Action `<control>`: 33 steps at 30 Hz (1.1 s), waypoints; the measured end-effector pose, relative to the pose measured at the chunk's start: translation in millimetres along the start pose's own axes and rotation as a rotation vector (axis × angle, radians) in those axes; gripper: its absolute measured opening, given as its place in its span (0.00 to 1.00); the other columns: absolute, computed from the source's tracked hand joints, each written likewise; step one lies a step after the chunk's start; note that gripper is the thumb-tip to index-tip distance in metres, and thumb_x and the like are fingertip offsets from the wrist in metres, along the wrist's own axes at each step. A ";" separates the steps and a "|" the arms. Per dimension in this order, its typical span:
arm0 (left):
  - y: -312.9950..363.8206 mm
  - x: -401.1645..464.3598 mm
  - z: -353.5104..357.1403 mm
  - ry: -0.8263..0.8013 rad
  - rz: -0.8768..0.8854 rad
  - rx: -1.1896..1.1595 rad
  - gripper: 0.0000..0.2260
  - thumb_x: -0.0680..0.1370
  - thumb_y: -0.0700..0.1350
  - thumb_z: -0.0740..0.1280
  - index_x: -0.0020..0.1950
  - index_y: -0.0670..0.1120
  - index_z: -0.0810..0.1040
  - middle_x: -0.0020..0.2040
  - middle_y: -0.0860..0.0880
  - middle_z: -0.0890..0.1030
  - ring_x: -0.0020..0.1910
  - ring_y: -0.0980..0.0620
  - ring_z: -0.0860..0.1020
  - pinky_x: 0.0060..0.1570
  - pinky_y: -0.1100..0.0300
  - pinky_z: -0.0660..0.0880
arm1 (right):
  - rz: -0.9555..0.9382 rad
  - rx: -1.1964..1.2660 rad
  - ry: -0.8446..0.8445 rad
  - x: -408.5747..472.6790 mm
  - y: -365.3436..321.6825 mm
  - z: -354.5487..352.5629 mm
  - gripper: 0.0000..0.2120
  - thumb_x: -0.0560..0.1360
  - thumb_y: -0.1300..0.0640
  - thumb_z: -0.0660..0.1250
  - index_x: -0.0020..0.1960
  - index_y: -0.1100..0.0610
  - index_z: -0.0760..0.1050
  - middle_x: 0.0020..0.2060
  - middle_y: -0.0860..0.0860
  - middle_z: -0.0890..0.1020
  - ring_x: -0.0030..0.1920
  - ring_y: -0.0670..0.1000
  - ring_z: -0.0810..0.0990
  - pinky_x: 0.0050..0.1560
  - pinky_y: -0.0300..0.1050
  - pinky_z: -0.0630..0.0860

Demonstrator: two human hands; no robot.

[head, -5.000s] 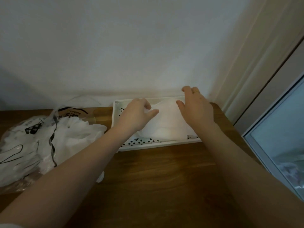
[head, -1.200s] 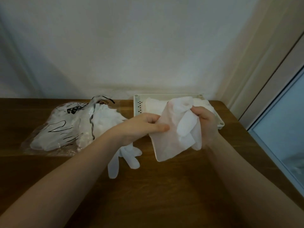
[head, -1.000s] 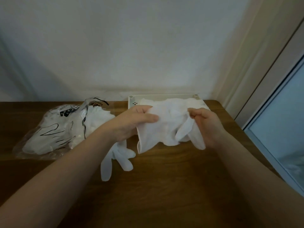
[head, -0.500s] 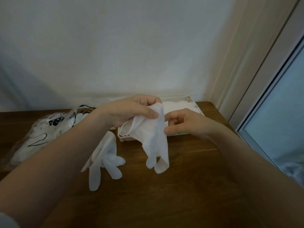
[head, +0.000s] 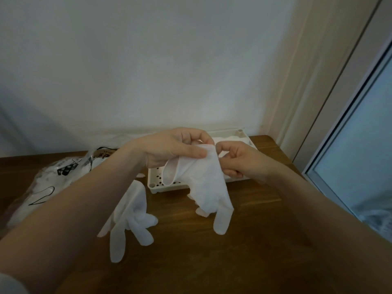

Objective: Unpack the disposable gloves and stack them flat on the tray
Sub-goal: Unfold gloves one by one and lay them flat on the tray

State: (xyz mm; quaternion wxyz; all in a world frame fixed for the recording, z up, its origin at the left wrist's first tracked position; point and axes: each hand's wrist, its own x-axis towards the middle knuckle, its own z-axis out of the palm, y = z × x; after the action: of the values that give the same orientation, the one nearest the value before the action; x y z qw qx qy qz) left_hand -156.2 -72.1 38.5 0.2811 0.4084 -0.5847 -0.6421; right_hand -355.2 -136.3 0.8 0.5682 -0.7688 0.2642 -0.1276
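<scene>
The wooden tabletop point(head: 212, 262) runs to the far wall, carrying a clear bag point(head: 53, 179) of gloves at the left and a white tray point(head: 156, 184) at the far middle, with some gloves already lying in it. A loose glove point(head: 127, 219) lies on the tabletop near the tray's left corner. The held glove point(head: 209, 183) hangs in the air just in front of the tray, cuff up and fingers down. It looks thin, light and limp, likely clingy, so the cuff edge seems the best place to hold and spread it. The left hand point(head: 176, 147) pinches the cuff from above, thumb against fingers; the right hand point(head: 237, 160) pinches the cuff's right edge with curled fingers.
</scene>
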 end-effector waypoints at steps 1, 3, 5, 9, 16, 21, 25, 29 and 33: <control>2.0 0.1 -0.9 -0.012 0.007 0.002 0.16 0.60 0.51 0.79 0.44 0.50 0.83 0.43 0.49 0.82 0.41 0.53 0.81 0.37 0.62 0.78 | -0.023 0.045 0.024 -1.2 -1.1 -1.1 0.08 0.78 0.61 0.62 0.57 0.57 0.73 0.23 0.50 0.66 0.22 0.44 0.61 0.24 0.35 0.59; 6.1 2.3 -0.1 -0.012 0.035 0.034 0.10 0.63 0.47 0.78 0.42 0.49 0.83 0.41 0.49 0.82 0.40 0.54 0.81 0.37 0.63 0.77 | -0.025 0.197 -0.070 -1.0 -3.1 -3.7 0.11 0.80 0.58 0.59 0.62 0.53 0.72 0.23 0.49 0.65 0.21 0.44 0.60 0.22 0.36 0.57; 11.5 5.7 1.6 0.039 0.056 0.106 0.05 0.66 0.42 0.76 0.41 0.49 0.84 0.40 0.50 0.82 0.39 0.55 0.80 0.37 0.64 0.77 | -0.004 0.336 -0.244 3.0 -2.9 -5.8 0.11 0.78 0.58 0.61 0.60 0.56 0.72 0.21 0.49 0.66 0.19 0.44 0.61 0.21 0.37 0.56; 24.1 4.5 0.7 0.099 0.070 0.287 0.09 0.66 0.42 0.74 0.45 0.51 0.84 0.42 0.52 0.82 0.41 0.55 0.80 0.38 0.63 0.76 | -0.013 0.383 -0.444 7.6 1.4 -11.7 0.18 0.73 0.53 0.68 0.56 0.64 0.71 0.22 0.46 0.70 0.19 0.42 0.63 0.22 0.37 0.57; 23.2 -3.6 -7.3 0.402 0.121 0.383 0.18 0.71 0.35 0.70 0.57 0.51 0.76 0.40 0.47 0.79 0.39 0.52 0.79 0.41 0.60 0.78 | 0.109 -0.115 -0.056 -9.8 -4.5 -35.0 0.03 0.79 0.57 0.61 0.49 0.56 0.71 0.23 0.50 0.74 0.22 0.46 0.68 0.26 0.37 0.66; 23.8 5.1 -12.2 0.552 0.180 0.552 0.20 0.71 0.38 0.72 0.60 0.52 0.75 0.39 0.50 0.77 0.37 0.57 0.75 0.45 0.66 0.72 | 0.212 -0.122 0.287 -2.0 -1.5 -37.4 0.02 0.81 0.57 0.58 0.51 0.55 0.68 0.31 0.55 0.83 0.29 0.52 0.82 0.29 0.40 0.78; 23.7 24.4 -23.6 0.793 0.236 0.726 0.07 0.73 0.42 0.71 0.50 0.51 0.78 0.38 0.58 0.76 0.30 0.67 0.72 0.34 0.76 0.66 | 0.222 0.244 0.638 20.2 1.8 -38.3 0.05 0.82 0.58 0.56 0.55 0.59 0.66 0.35 0.59 0.83 0.33 0.54 0.84 0.33 0.43 0.81; 31.5 41.5 -30.5 0.922 0.350 0.769 0.07 0.77 0.39 0.64 0.41 0.49 0.74 0.35 0.59 0.75 0.25 0.64 0.73 0.27 0.73 0.64 | 0.054 0.012 0.866 36.2 -6.8 -48.2 0.06 0.82 0.56 0.53 0.54 0.57 0.65 0.52 0.56 0.80 0.48 0.53 0.81 0.48 0.46 0.80; 20.4 41.3 -37.3 0.828 0.336 0.806 0.11 0.79 0.36 0.58 0.40 0.50 0.69 0.48 0.55 0.79 0.33 0.59 0.80 0.33 0.60 0.74 | 0.001 -0.367 0.901 33.5 -3.6 -48.7 0.06 0.81 0.55 0.56 0.53 0.57 0.69 0.45 0.51 0.77 0.43 0.51 0.76 0.43 0.47 0.75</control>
State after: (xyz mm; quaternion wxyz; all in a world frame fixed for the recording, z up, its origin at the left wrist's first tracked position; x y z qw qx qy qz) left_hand -147.7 -129.4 51.1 0.4061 0.6011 -0.6804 -0.1040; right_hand -350.7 -193.2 16.4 0.2524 -0.7246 0.5024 -0.3985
